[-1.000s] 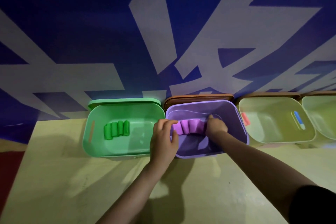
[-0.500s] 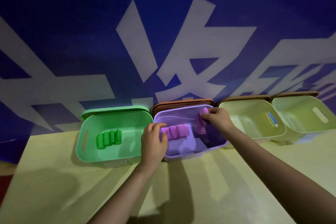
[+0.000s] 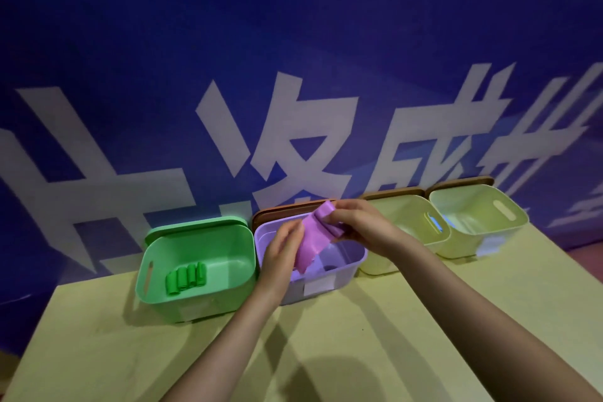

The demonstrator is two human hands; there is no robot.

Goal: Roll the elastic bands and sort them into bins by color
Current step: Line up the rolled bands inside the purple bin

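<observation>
A purple elastic band (image 3: 311, 238) hangs partly unrolled above the purple bin (image 3: 342, 274). My right hand (image 3: 355, 225) pinches its rolled upper end. My left hand (image 3: 280, 251) lies along the band's left edge, touching its loose lower part; how its fingers grip is hidden. Several green rolls (image 3: 186, 277) lie side by side in the green bin (image 3: 156, 271) to the left. The other purple rolls in the bin are hidden behind my left hand.
Two pale yellow-green bins (image 3: 408, 238) (image 3: 483, 225) stand to the right, the nearer one with a blue item (image 3: 435, 225) at its handle slot. All bins sit at the table's back edge against a blue wall. Bare tabletop (image 3: 326, 352) lies in front.
My right hand lifted a purple roll out of the bin and it came partly unrolled. My left hand left the bin's rim and rose to the band. The view tilted upward.
</observation>
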